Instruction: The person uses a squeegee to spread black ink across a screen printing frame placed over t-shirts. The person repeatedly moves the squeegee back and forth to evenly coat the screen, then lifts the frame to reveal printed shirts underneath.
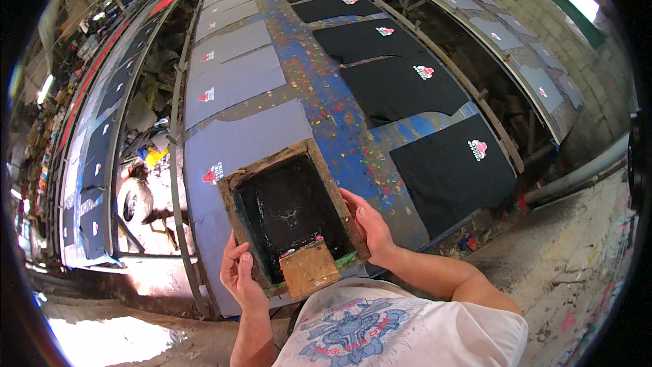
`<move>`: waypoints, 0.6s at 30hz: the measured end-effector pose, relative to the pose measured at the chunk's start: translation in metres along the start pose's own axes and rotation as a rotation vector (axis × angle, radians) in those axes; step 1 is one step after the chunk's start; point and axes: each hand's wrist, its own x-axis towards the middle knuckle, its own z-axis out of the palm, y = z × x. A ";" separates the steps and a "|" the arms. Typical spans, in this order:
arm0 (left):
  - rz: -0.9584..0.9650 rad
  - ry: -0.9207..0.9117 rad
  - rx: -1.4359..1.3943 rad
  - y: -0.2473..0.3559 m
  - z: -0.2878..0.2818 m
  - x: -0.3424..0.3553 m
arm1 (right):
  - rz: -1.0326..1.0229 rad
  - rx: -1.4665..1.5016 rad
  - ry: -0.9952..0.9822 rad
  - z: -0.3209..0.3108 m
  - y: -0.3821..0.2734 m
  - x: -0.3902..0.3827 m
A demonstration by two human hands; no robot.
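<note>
A wooden screen-printing frame is held at the lower centre of the frame, laid flat over the near end of a grey fabric panel on the long bench. Its mesh is coated in dark ink, and a small brownish squeegee block rests inside it at the near edge. The left hand is closed around the frame's lower left corner, with the thumb on top of the wood and the fingers curled under the rim. The right hand is wrapped over the frame's right rail, with the thumb laid along the top and the other fingers hidden behind the edge, so how tightly they are curled cannot be told.

A red and white printed emblem is seen on the grey panel just beside the frame's upper left corner. The middle of the bench is painted blue and is flecked with many colours. To the right of the frame, black fabric panels are laid out in a row running toward the top of the picture, each marked with a similar emblem. More grey panels are lined up toward the upper left. At the bottom edge a white printed T-shirt worn by the person is visible.
</note>
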 end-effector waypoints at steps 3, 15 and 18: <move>0.010 -0.045 -0.037 -0.012 0.006 0.004 | -0.036 -0.051 0.061 -0.002 -0.002 -0.011; -0.013 -0.204 -0.221 -0.031 0.060 -0.004 | -0.133 -0.070 0.156 -0.042 -0.029 -0.041; -0.008 -0.202 -0.202 -0.028 0.089 -0.008 | -0.137 -0.031 0.146 -0.066 -0.045 -0.039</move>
